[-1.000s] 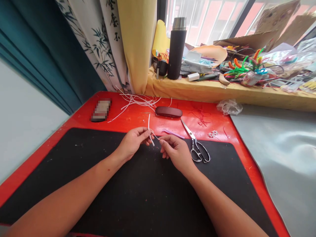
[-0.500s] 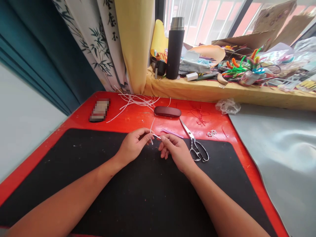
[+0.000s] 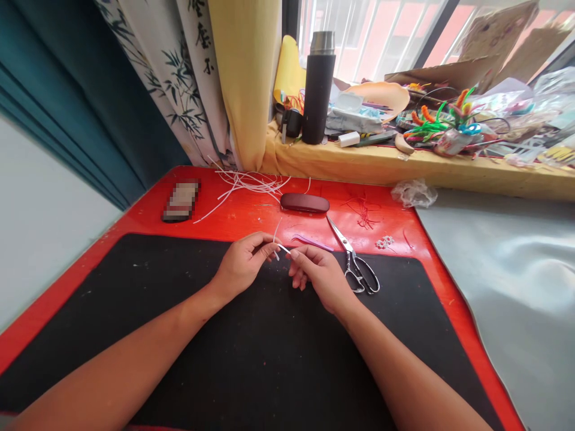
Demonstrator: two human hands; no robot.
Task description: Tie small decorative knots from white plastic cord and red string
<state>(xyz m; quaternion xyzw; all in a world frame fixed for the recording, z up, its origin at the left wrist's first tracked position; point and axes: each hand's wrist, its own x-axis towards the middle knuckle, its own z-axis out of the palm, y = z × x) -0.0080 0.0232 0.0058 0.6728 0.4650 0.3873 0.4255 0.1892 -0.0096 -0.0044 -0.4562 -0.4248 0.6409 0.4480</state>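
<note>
My left hand [image 3: 245, 263] and my right hand [image 3: 317, 272] meet over the far part of a black mat [image 3: 179, 335] on a red table [image 3: 251, 212]. Both pinch the same thin white strip [image 3: 279, 244]. One end of it sticks up above my left fingertips and a short piece spans the gap between the two hands. Silver scissors [image 3: 357, 260] lie just to the right of my right hand. A thin pink tool [image 3: 312, 241] lies just beyond my right fingers.
A bundle of white strips [image 3: 245, 182], a dark red case [image 3: 305, 203] and a blurred phone [image 3: 181, 200] lie at the table's far side. Red thread scraps [image 3: 363, 212] and a white lace wad [image 3: 413, 193] sit far right. A black flask [image 3: 318, 87] stands on the cluttered sill.
The strip's upright end has tipped lower and shorter above my left fingers. Both hands have stayed almost in place, pinching the strip throughout.
</note>
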